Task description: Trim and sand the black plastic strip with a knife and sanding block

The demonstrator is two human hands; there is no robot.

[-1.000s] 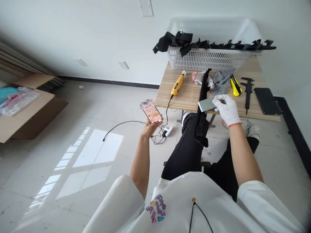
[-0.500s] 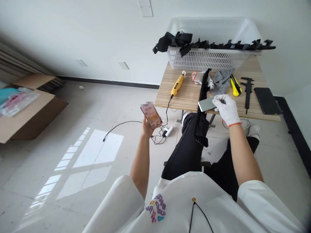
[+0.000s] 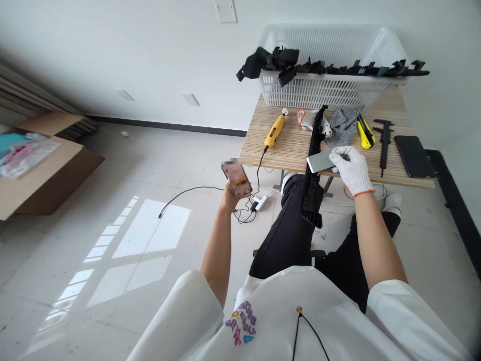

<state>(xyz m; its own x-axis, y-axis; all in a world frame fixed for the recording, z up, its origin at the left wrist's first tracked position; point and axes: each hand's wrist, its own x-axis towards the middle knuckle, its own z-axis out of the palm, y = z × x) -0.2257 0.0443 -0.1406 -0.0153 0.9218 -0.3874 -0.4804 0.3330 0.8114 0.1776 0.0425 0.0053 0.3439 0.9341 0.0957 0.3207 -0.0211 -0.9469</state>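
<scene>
My bare left hand (image 3: pixel 228 200) is wrapped around a smartphone (image 3: pixel 239 181) with its lit screen up, left of the table's front edge; the thumb lies over the screen's lower left side. In a white knitted glove with an orange cuff, my right hand (image 3: pixel 351 168) grips a flat grey-green slab (image 3: pixel 320 161) by its right end. That slab lies across a long black plastic part (image 3: pixel 314 170), which slants from the tabletop down onto my thigh. Whether the slab touches the part cannot be seen for certain.
On the wooden table (image 3: pixel 251 155) lie a yellow corded rotary tool (image 3: pixel 275 131), another glove (image 3: pixel 306 119), a grey cloth (image 3: pixel 343 125), a yellow utility knife (image 3: pixel 365 133), a caliper (image 3: pixel 384 145) and a black phone (image 3: pixel 415 156). Black parts (image 3: pixel 338 70) rest across a white basket (image 3: pixel 323 90).
The smartphone has tilted slightly in my left hand, and my thumb has come over its screen. My right hand and the slab stay nearly still.
</scene>
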